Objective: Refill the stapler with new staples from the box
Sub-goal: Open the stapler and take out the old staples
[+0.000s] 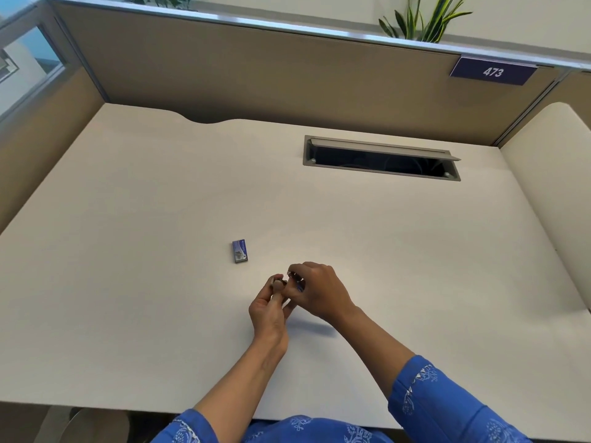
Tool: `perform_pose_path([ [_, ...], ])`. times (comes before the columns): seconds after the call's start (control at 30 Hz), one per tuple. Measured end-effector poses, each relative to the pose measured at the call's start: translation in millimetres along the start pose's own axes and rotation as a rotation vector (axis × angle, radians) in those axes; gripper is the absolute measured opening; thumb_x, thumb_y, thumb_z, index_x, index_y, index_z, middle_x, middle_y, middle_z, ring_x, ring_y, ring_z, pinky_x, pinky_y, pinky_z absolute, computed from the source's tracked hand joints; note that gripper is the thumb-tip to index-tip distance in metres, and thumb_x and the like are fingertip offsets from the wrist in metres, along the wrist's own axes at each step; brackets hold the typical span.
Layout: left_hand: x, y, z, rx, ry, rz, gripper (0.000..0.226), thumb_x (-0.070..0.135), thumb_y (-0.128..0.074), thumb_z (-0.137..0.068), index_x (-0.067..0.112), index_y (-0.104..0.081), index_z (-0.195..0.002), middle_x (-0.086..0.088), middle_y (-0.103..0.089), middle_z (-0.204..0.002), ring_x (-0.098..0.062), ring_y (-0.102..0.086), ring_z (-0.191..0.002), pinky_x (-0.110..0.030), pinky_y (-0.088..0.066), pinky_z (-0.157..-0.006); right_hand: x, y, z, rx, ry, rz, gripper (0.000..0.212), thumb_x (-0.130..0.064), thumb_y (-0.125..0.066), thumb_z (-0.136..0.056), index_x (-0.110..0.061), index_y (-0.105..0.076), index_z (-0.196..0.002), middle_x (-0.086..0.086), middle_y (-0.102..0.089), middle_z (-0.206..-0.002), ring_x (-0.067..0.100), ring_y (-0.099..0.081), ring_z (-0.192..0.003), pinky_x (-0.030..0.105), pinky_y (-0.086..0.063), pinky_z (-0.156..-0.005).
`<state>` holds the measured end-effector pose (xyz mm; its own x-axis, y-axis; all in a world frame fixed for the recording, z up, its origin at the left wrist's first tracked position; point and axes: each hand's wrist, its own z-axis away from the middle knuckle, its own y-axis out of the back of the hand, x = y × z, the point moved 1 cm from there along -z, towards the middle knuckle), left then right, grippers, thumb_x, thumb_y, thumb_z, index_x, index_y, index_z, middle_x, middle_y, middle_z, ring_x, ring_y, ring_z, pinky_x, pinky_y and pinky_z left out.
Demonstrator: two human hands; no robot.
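A small blue staple box [240, 251] lies flat on the white desk [160, 219], a little up and left of my hands. Both hands meet above the desk's middle. My left hand [270, 310] is curled around a small object, mostly hidden, with a grey tip showing between the fingers. My right hand [319, 292] is closed over the top of the same spot; a bit of blue and a metallic glint [299, 286] show under its fingers, apparently the stapler. I cannot make out the stapler's shape or whether it is hinged apart.
A grey cable hatch [380, 159] with its lid raised is set into the desk at the back right. Beige partition walls [256, 75] enclose the desk, with a sign reading 473 [493, 71]. Plants [425, 20] stand behind the partition. The desk's near edge runs by my sleeves.
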<state>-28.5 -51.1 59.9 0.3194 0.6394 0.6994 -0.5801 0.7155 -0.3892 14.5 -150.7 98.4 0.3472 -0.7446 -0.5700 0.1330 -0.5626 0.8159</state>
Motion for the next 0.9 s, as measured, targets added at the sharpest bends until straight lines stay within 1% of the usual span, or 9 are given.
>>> perform_pose_path([
  [0.1,2,1,-4,-0.002,-0.023,-0.003,0.015,0.011,-0.053,-0.097,0.008,-0.067,-0.101,-0.004,-0.069,-0.088,-0.018,-0.069,-0.083,-0.027,-0.059,-0.067,3,-1,2,0.051,-0.052,-0.123,0.014,-0.020,-0.064,-0.083,-0.009,-0.071,-0.090,0.004,-0.071,-0.078,0.021,-0.066,-0.067,0.035,-0.055,-0.066],
  [0.23,5,3,-7,-0.005,-0.058,-0.014,0.019,0.010,-0.049,-0.099,0.012,-0.067,-0.093,0.000,-0.067,-0.079,-0.011,-0.069,-0.074,-0.028,-0.060,-0.068,10,-4,6,0.038,-0.118,-0.320,0.013,-0.019,-0.063,-0.088,-0.013,-0.069,-0.099,-0.004,-0.071,-0.089,0.011,-0.067,-0.077,0.027,-0.058,-0.074],
  [0.3,6,3,-8,0.000,-0.067,0.007,0.020,0.011,-0.047,-0.100,0.012,-0.065,-0.092,0.001,-0.066,-0.079,-0.012,-0.070,-0.073,-0.032,-0.061,-0.074,13,-5,9,0.073,-0.139,-0.401,0.010,-0.017,-0.062,-0.091,-0.016,-0.067,-0.100,-0.012,-0.066,-0.088,0.006,-0.067,-0.078,0.023,-0.059,-0.075],
  [0.4,8,3,-10,0.021,-0.068,0.055,0.020,0.012,-0.045,-0.100,0.013,-0.063,-0.093,0.002,-0.064,-0.084,-0.020,-0.072,-0.082,-0.035,-0.060,-0.078,15,-4,12,0.140,-0.182,-0.495,0.010,-0.016,-0.060,-0.092,-0.025,-0.061,-0.097,-0.022,-0.062,-0.086,0.004,-0.064,-0.078,0.022,-0.058,-0.071],
  [0.53,8,3,-13,0.054,-0.059,0.133,0.019,0.012,-0.042,-0.101,0.010,-0.060,-0.095,-0.001,-0.060,-0.091,-0.027,-0.069,-0.087,-0.041,-0.054,-0.082,19,-2,19,0.220,-0.230,-0.590,0.017,-0.011,-0.061,-0.089,-0.028,-0.058,-0.093,-0.017,-0.062,-0.085,0.008,-0.064,-0.076,0.020,-0.058,-0.067],
  [0.63,9,6,-16,0.077,-0.054,0.178,0.017,0.012,-0.041,-0.101,0.006,-0.057,-0.100,-0.002,-0.059,-0.092,-0.028,-0.068,-0.088,-0.044,-0.051,-0.086,24,-2,25,0.257,-0.272,-0.678,0.021,-0.009,-0.063,-0.086,-0.028,-0.060,-0.091,-0.009,-0.066,-0.086,0.012,-0.069,-0.082,0.021,-0.058,-0.066],
  [0.7,10,8,-18,0.093,-0.045,0.204,0.017,0.013,-0.040,-0.102,0.006,-0.056,-0.101,-0.003,-0.060,-0.093,-0.027,-0.068,-0.088,-0.045,-0.050,-0.089,26,-3,28,0.281,-0.312,-0.721,0.021,-0.007,-0.064,-0.086,-0.027,-0.063,-0.093,-0.010,-0.069,-0.089,0.009,-0.071,-0.085,0.016,-0.055,-0.067],
  [0.77,12,9,-20,0.104,-0.040,0.233,0.019,0.012,-0.039,-0.102,0.009,-0.057,-0.096,-0.004,-0.061,-0.093,-0.028,-0.067,-0.090,-0.045,-0.049,-0.091,30,-5,32,0.301,-0.369,-0.747,0.019,-0.007,-0.065,-0.086,-0.025,-0.065,-0.093,-0.014,-0.071,-0.090,0.006,-0.072,-0.083,0.013,-0.053,-0.067],
  [0.9,18,12,-21,0.110,-0.044,0.265,0.021,0.012,-0.036,-0.103,0.008,-0.056,-0.097,-0.005,-0.060,-0.092,-0.032,-0.065,-0.094,-0.045,-0.049,-0.092,38,-7,38,0.317,-0.472,-0.725,0.017,-0.010,-0.067,-0.085,-0.025,-0.069,-0.094,-0.013,-0.074,-0.087,0.004,-0.069,-0.082,0.013,-0.051,-0.064],
])
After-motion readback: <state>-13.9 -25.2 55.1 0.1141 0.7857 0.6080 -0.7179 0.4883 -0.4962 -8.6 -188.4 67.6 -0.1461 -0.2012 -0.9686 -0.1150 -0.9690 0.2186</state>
